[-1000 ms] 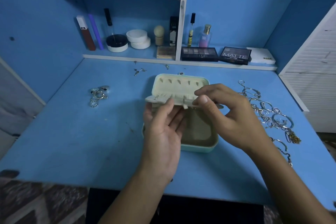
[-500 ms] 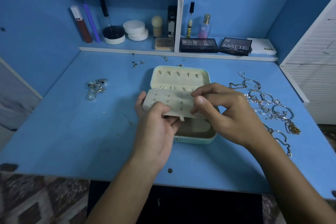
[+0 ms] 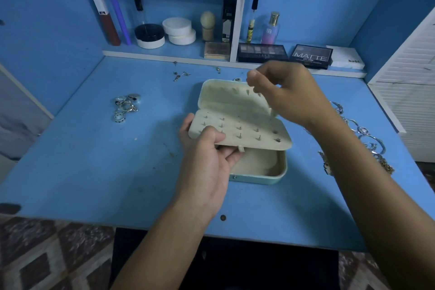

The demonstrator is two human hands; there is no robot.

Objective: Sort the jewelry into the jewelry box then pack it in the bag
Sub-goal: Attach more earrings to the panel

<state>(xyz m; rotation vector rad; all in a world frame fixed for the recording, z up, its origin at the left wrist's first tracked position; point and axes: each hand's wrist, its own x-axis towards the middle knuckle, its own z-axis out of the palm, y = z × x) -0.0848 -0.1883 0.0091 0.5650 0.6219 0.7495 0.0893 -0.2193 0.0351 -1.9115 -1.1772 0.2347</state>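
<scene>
Jewelry box (image 3: pixel 259 173) open; left hand (image 3: pixel 207 160) pinches earring panel (image 3: pixel 240 133); right hand (image 3: pixel 282 92) curled, contents indiscernible; rings (image 3: pixel 126 107), chains (image 3: pixel 362 134) unsorted.

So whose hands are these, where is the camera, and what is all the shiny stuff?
The camera sits on a person's head and looks down, so you see that person's own two hands. The left hand holds up a cream flap with rows of little holes, part of an open jewelry box on a blue table. The right hand hovers above the box with its fingers curled; what they pinch, if anything, is too small to see. Rings lie to the left, and chains and bangles to the right. Makeup stands on the shelf behind.
</scene>
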